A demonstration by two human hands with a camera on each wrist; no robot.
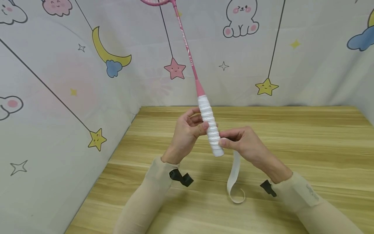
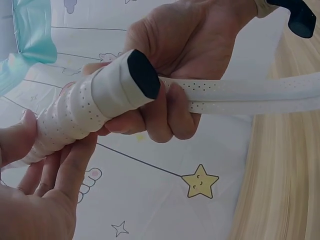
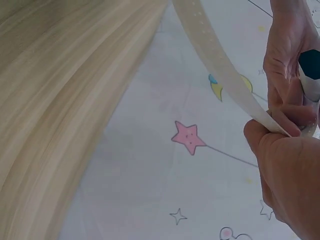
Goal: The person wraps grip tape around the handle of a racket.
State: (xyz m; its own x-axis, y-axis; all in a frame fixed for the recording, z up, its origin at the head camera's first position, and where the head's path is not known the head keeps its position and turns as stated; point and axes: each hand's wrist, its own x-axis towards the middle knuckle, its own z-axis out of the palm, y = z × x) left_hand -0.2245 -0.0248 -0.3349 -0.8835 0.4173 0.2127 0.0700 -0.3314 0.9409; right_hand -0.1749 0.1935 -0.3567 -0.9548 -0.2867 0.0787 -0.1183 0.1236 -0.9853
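Observation:
A pink badminton racket is held up at a tilt, its head cut off by the top of the head view. White perforated overgrip tape is wound in ridged turns around its handle. My left hand holds this handle midway, thumb in front and fingers behind. Near the butt end, dark in the left wrist view, my right hand pinches the tape against the handle. From that hand a loose tail of tape hangs down and curls at its end; the right wrist view shows the tape strip running into the fingers.
Below the hands lies a wood-grain table. A white cloth backdrop with printed stars, moons and animals stands behind it and at the left. Something pale turquoise shows at the upper left of the left wrist view.

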